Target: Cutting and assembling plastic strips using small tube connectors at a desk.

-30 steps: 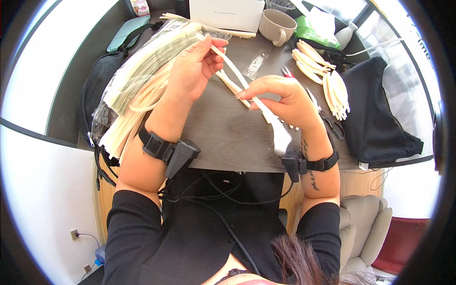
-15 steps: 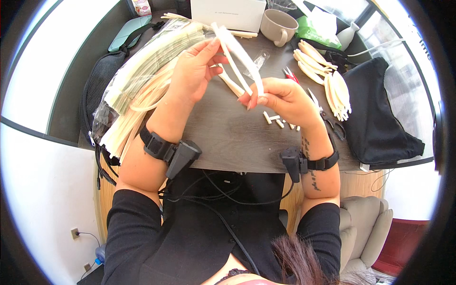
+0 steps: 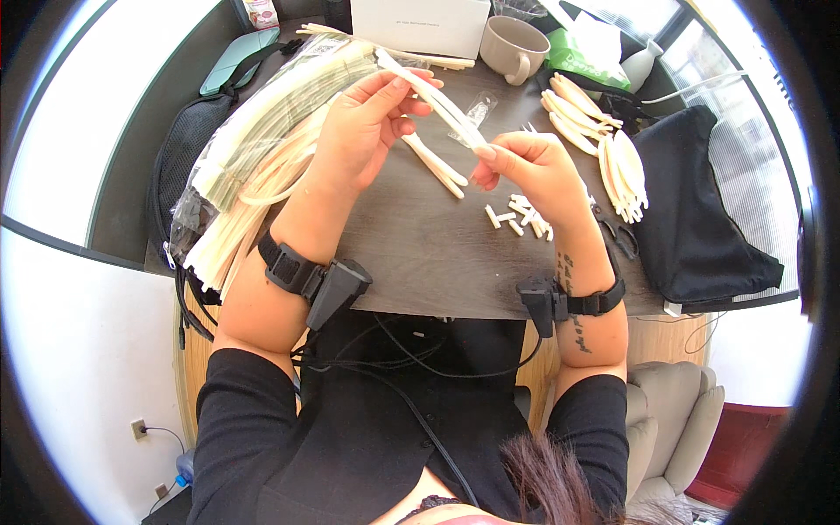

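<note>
My left hand [image 3: 367, 131] and my right hand [image 3: 529, 171] hold the two ends of one long cream-coloured strip in a clear sleeve [image 3: 433, 98], raised above the dark table [image 3: 420, 254]. The left fingers pinch its upper end, the right fingers its lower end. Under it on the table lie two similar cream sticks [image 3: 436, 166]. Several small cream pieces [image 3: 518, 216] are scattered just below my right hand.
A big stack of bagged cream strips [image 3: 262, 131] fills the left side. Cream flat pieces [image 3: 612, 149] lie at the right, beside a black bag [image 3: 700, 210] and scissors [image 3: 617, 236]. A mug [image 3: 514, 48], a white box [image 3: 420, 24] and a green packet [image 3: 591, 54] stand at the back.
The strip was lifted off the table and my right hand moved up to its lower end. Small cream pieces that were under my right hand now lie uncovered on the table.
</note>
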`<state>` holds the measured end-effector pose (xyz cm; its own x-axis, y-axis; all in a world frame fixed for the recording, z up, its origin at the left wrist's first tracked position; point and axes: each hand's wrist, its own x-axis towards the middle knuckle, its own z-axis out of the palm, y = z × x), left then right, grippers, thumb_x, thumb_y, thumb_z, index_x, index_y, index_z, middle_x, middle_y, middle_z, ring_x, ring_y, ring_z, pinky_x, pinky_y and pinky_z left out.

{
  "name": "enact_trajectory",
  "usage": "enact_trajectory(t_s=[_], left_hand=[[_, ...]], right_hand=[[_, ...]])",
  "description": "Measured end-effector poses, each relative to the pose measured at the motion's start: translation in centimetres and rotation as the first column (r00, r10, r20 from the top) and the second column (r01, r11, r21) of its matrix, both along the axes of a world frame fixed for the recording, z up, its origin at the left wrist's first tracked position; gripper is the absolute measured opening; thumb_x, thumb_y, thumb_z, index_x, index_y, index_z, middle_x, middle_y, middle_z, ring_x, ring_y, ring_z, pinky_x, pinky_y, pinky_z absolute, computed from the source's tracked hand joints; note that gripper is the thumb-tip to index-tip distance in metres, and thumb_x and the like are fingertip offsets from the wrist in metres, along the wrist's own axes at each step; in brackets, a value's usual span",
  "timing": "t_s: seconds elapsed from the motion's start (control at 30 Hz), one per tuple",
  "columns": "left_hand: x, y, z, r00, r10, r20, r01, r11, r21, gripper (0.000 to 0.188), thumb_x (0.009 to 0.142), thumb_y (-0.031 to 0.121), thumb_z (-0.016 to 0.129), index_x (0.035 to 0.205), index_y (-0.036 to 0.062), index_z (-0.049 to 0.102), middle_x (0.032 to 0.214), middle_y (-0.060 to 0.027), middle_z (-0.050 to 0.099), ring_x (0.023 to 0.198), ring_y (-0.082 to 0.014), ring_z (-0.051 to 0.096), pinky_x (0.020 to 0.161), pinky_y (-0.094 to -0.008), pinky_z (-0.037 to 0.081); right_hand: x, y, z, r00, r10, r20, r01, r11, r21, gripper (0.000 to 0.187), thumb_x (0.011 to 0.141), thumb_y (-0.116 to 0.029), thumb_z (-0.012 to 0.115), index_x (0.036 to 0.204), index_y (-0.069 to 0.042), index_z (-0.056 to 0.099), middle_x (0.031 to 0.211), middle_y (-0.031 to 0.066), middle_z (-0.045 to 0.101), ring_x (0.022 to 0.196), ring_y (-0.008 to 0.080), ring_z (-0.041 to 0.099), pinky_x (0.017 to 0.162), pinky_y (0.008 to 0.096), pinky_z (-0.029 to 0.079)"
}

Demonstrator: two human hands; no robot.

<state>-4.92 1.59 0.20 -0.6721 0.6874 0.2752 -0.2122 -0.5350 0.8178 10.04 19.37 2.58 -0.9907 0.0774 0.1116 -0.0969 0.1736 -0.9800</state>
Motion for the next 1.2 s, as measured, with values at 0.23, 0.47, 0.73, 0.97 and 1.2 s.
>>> enact_trajectory(t_s=[0.23,0.47,0.73,0.97,1.2], left_hand=[[0.2,-0.3,0.7,0.997,-0.025,0.079,0.024,1.0,0.02,0.032,0.097,0.015,0.052,0.124,-0.0025,0.056,0.115,-0.0143,0.065,0.088,-0.0087,0.063,0.069,-0.0192,0.047],[0.3,0.2,0.3,0.994,0.103,0.032,-0.103,0.995,0.008,0.029,0.096,0.022,0.059,0.115,0.001,0.064,0.107,-0.011,0.068,0.082,-0.0071,0.063,0.066,-0.0195,0.048],[-0.5,-0.3,-0.2,0.952,0.302,-0.037,-0.305,0.944,-0.127,0.025,0.095,0.026,0.061,0.104,0.0034,0.068,0.098,-0.007,0.071,0.078,-0.0057,0.06,0.065,-0.018,0.044],[0.2,0.0,0.5,0.9,0.436,-0.015,-0.434,0.892,-0.124,0.024,0.095,0.026,0.061,0.101,0.0042,0.07,0.095,-0.0069,0.071,0.079,-0.0068,0.061,0.069,-0.0195,0.046],[0.3,0.2,0.2,0.925,0.367,-0.095,-0.369,0.929,-0.008,0.026,0.096,0.025,0.06,0.105,0.0013,0.068,0.097,-0.0085,0.07,0.08,-0.0082,0.061,0.074,-0.0217,0.05]], right_hand=[[-0.2,-0.1,-0.2,0.999,-0.037,0.021,0.037,0.999,-0.037,0.023,0.092,-0.019,0.064,0.086,0.002,0.07,0.073,0.0068,0.067,0.066,0.0111,0.06,0.066,0.0254,0.048],[-0.2,-0.6,0.0,0.99,-0.097,0.105,0.087,0.991,0.099,0.022,0.09,-0.021,0.067,0.085,0.0,0.07,0.074,0.0039,0.068,0.066,0.0082,0.059,0.064,0.0231,0.048],[-0.2,-1.0,0.0,0.987,-0.153,0.056,0.127,0.939,0.321,0.021,0.089,-0.021,0.068,0.084,-0.001,0.07,0.074,0.0018,0.068,0.066,0.0071,0.059,0.063,0.0224,0.048],[0.0,-1.2,0.4,0.975,-0.192,-0.116,0.224,0.814,0.536,0.018,0.088,-0.02,0.068,0.09,-0.002,0.072,0.075,0.0036,0.068,0.072,0.0075,0.062,0.065,0.0227,0.048],[-0.4,-0.8,-0.5,0.992,-0.081,-0.094,0.097,0.98,0.175,0.03,0.093,-0.022,0.064,0.116,-0.002,0.062,0.097,0.0077,0.07,0.081,0.0112,0.065,0.071,0.0231,0.052]])
